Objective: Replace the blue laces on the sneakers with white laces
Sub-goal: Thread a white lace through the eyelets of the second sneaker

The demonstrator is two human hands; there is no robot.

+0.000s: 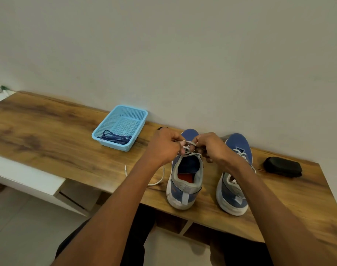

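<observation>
Two blue sneakers with white soles stand heels toward me on the wooden table (48, 131). Over the left sneaker (185, 181) my left hand (165, 146) and my right hand (211, 146) each pinch a part of the white lace (189, 144) above the eyelets. A loose end of this lace (156, 182) trails onto the table left of the shoe. The right sneaker (234, 181) carries a white lace (240, 153) through its eyelets. The blue laces (115, 138) lie bundled in a light blue basket (125, 114).
The basket stands near the wall, left of the shoes. A black pouch-like object (282, 167) lies at the table's right end. A small dark item (161, 128) peeks out behind my left hand. A white shelf (25, 175) sits lower left.
</observation>
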